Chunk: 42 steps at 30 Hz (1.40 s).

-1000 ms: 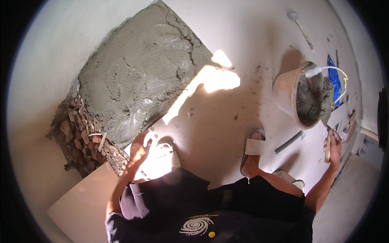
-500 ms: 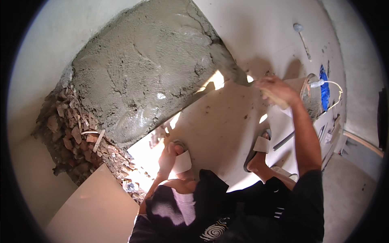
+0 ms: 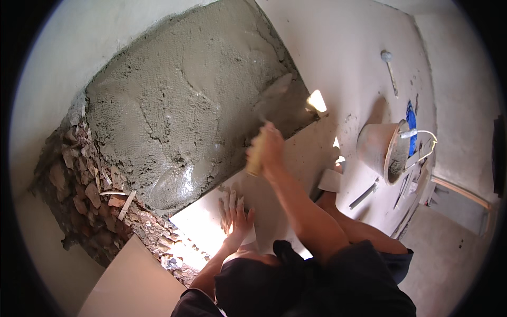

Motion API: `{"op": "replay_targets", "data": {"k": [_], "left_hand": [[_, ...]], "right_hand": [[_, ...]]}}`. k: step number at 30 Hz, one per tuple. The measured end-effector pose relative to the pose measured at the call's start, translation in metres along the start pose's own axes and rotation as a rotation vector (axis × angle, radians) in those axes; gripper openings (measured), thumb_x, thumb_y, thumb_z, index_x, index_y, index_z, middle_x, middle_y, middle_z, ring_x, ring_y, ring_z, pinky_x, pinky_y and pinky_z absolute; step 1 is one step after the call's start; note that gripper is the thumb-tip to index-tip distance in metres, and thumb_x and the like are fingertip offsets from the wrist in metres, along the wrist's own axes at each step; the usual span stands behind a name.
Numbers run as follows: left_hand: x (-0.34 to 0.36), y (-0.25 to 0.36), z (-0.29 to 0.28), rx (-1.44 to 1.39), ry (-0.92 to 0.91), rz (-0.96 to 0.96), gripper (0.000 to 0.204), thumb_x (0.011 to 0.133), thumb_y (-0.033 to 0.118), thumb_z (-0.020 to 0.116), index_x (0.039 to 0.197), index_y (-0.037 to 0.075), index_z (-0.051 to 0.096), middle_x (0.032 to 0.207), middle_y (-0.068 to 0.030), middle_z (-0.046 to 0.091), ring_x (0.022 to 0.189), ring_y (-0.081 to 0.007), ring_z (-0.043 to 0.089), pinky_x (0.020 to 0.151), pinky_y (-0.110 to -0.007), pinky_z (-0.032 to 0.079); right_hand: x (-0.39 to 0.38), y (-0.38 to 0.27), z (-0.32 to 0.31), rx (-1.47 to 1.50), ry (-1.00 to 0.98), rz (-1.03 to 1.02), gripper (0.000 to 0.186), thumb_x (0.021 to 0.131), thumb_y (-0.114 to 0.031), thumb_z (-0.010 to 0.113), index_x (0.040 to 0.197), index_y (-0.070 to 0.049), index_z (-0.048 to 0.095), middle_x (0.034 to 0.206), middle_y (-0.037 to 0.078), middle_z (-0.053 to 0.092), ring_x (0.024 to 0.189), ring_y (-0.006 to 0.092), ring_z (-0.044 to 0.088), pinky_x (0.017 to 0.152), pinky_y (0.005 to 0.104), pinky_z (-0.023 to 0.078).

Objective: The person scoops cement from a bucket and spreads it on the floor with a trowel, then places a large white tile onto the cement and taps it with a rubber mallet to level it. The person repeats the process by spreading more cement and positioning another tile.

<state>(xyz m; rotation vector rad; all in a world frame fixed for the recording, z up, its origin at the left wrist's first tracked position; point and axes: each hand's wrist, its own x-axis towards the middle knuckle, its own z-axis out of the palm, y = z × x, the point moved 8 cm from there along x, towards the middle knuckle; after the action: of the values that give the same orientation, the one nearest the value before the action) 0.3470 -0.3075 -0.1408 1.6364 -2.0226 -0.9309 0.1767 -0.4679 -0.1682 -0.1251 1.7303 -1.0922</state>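
- Mortar bed fills the upper left of the frame, wet and ridged.
- Right hand, grip closed round a trowel, has swung over from the bucket at right; blade now meets the mortar's edge.
- Left hand stays flat, fingers spread, on the floor below centre.

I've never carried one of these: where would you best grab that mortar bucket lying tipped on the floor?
Probably by the wire handle that arcs over the bucket's open mouth, coming from the mouth side. The bucket lies tilted with grey mortar inside, so its smooth tapered wall offers little to hold.
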Motion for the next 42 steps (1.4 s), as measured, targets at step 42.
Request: {"op": "replay_targets", "data": {"k": [42], "left_hand": [[0.013, 0.006, -0.014, 0.071, -0.042, -0.01, 0.053, 0.079, 0.028, 0.069, 0.122, 0.005, 0.049, 0.141, -0.02, 0.042, 0.136, -0.0406, 0.034, 0.11, -0.06, 0.024]], "right_hand": [[0.088, -0.206, 0.103, -0.9, -0.251, -0.228, 0.047, 0.097, -0.035, 0.039, 0.118, 0.005, 0.053, 0.098, 0.022, 0.065, 0.07, 0.0312, 0.069, 0.083, 0.0435, 0.052]]}}
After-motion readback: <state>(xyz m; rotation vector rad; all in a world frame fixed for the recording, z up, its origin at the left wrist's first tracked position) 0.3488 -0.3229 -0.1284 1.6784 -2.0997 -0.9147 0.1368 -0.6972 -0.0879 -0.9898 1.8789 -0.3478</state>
